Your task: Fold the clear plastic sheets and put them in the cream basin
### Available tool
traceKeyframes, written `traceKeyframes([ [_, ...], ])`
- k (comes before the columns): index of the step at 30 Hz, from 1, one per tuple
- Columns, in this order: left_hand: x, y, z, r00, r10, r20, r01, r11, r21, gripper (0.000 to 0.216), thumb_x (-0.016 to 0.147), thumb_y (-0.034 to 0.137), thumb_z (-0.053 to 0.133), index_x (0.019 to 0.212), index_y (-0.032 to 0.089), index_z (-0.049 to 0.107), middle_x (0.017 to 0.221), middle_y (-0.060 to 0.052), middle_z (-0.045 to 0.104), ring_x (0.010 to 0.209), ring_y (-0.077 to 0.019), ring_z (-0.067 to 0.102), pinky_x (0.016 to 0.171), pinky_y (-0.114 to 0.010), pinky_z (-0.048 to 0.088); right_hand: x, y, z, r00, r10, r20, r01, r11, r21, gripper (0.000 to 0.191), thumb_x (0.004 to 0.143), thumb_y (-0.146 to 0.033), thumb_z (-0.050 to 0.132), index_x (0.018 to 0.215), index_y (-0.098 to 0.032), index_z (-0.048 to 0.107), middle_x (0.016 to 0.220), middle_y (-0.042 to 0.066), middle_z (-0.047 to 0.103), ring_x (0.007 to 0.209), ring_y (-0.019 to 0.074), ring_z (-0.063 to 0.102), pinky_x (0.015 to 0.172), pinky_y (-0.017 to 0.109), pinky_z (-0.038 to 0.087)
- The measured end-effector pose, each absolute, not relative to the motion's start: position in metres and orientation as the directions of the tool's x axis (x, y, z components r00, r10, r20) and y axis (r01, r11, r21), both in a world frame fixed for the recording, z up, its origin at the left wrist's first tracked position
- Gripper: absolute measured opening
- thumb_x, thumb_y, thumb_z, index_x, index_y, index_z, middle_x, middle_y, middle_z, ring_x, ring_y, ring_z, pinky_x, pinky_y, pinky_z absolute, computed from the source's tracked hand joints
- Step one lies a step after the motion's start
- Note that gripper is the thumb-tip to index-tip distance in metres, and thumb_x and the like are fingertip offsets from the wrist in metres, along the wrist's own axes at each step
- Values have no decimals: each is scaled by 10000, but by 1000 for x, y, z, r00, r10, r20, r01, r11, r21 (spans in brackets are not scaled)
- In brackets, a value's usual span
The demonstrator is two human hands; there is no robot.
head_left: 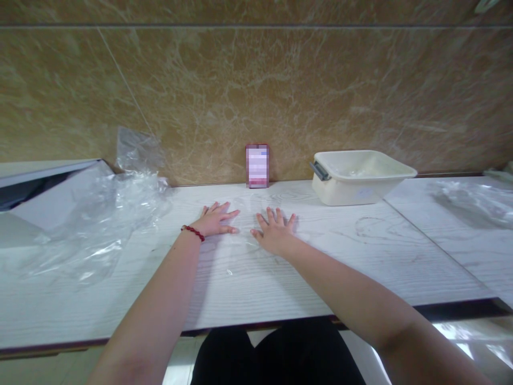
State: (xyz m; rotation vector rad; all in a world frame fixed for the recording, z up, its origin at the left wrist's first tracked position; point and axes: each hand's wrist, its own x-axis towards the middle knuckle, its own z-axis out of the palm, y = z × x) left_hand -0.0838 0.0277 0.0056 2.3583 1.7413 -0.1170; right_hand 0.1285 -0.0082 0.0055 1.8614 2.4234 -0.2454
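Observation:
My left hand (216, 220) lies flat with fingers spread on the white wood-grain table (352, 256), a red bead bracelet (193, 232) round its wrist. To its right, my right hand (276, 231) also rests palm down, fingers apart. Between and under the hands a thin clear plastic sheet or bag (240, 248) shows faintly; its outline is hard to make out. Neither hand grips anything. Beyond them a phone (257, 167) with a blurred lit screen leans upright against the marbled wall (256, 91).
At the left, crumpled clear plastic bags (132, 198) lie against an open white box (60, 198). A cream plastic bin (348, 187) with a grey latch stands back right. More clear plastic (476, 200) lies at far right. The table's front edge (224, 327) runs close to my legs.

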Motion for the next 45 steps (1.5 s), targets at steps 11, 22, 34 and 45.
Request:
traceKeyframes([
  [11,-84,24,10,329,922,-202,943,-313,109,863,500,711,458,1263,390,215,1398,-21,73,1244,-344,-4,931,-560,26,129,-7,3,-271,956,-113,960,259,-111,625,757,-602,110,1304,-305,167,1395,53,56,1241,324,-27,837,651,-65],
  [22,-84,22,12,330,932,-153,940,-309,143,812,573,690,411,1281,350,204,1388,-42,139,1248,-321,64,935,-560,52,166,20,30,-62,987,149,985,84,-151,477,803,-472,251,1210,-254,368,1238,97,378,1135,285,295,889,503,231],
  [34,-80,25,10,336,937,-93,932,-316,180,440,753,580,267,1127,424,439,1356,20,250,1245,-295,112,910,-593,71,223,50,39,-135,973,-188,991,134,-19,356,723,-349,449,972,-137,589,1010,124,581,914,220,535,758,307,395],
  [45,-78,23,12,357,925,-132,929,-337,153,529,676,666,304,1136,432,422,1380,-7,177,1248,-321,60,905,-595,40,219,42,47,-154,966,-205,988,152,-28,355,704,-350,496,956,-120,593,997,125,590,894,212,548,738,282,412],
])
